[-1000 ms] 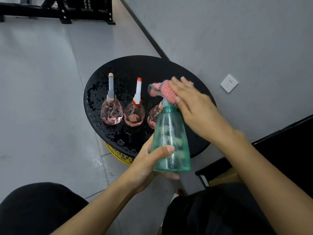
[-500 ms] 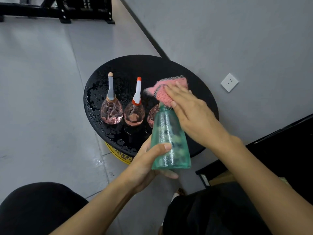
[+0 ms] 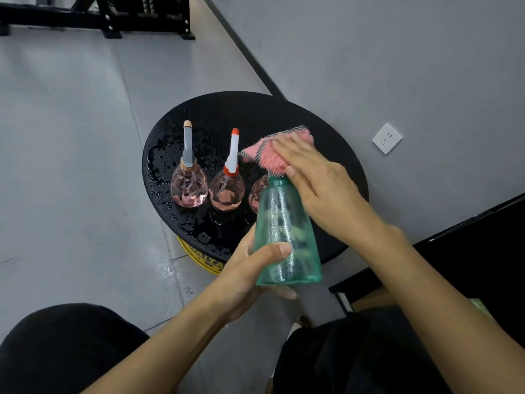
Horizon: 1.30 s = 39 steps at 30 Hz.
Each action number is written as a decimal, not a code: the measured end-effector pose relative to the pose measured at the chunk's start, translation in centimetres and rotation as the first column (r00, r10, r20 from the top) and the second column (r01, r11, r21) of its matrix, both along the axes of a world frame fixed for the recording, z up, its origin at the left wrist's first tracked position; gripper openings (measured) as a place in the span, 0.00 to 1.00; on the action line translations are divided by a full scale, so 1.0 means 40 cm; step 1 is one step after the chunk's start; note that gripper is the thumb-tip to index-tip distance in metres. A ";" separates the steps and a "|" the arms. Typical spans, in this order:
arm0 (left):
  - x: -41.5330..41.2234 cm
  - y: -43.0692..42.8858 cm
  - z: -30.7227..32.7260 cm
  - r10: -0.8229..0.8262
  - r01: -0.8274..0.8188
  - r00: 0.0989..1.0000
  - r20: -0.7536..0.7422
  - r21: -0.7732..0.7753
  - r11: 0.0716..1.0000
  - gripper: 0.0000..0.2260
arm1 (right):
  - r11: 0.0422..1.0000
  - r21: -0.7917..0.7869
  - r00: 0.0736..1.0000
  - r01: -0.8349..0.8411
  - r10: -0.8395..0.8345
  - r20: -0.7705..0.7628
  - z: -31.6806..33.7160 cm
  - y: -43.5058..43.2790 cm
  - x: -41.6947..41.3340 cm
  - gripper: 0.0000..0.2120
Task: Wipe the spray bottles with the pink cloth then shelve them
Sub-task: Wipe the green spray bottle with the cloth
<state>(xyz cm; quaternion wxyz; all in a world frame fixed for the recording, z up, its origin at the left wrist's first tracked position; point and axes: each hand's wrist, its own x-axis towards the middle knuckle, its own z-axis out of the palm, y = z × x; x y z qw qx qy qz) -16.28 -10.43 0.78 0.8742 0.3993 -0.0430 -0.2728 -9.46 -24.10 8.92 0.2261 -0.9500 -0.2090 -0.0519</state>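
My left hand (image 3: 250, 275) grips the lower body of a translucent green spray bottle (image 3: 285, 234), held upright above the near edge of a round black table (image 3: 255, 115). My right hand (image 3: 318, 183) presses the pink cloth (image 3: 272, 155) over the bottle's top, which the cloth hides. On the wet tabletop stand a pink bottle with a grey nozzle (image 3: 189, 184) and a pink bottle with a white, red-tipped nozzle (image 3: 227, 191). A third pink bottle (image 3: 257, 191) is mostly hidden behind the green one.
The table stands on a yellow base (image 3: 204, 260) against a grey wall with a white socket (image 3: 387, 137). A black shelf frame (image 3: 113, 15) stands at the far top left. Dark furniture (image 3: 468, 251) sits at the right. My dark-clad knees fill the bottom.
My right hand has slid the pink cloth up and over the green bottle's top, spreading it wider. The left hand and the bottle have hardly moved.
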 end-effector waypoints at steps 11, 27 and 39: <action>0.000 0.002 0.002 -0.015 0.014 0.999 0.041 0.037 0.999 0.31 | 0.994 -0.104 0.999 0.035 -0.032 0.028 0.026 -0.006 0.039 0.21; -0.004 0.006 0.005 -0.009 0.009 1.000 -0.006 -0.034 0.999 0.31 | 0.991 -0.085 0.993 0.107 -0.101 0.068 0.011 -0.015 0.019 0.21; -0.007 0.004 0.007 -0.026 0.027 0.999 0.031 -0.012 1.000 0.30 | 0.981 0.049 0.978 0.186 -0.190 0.085 -0.010 0.008 0.016 0.21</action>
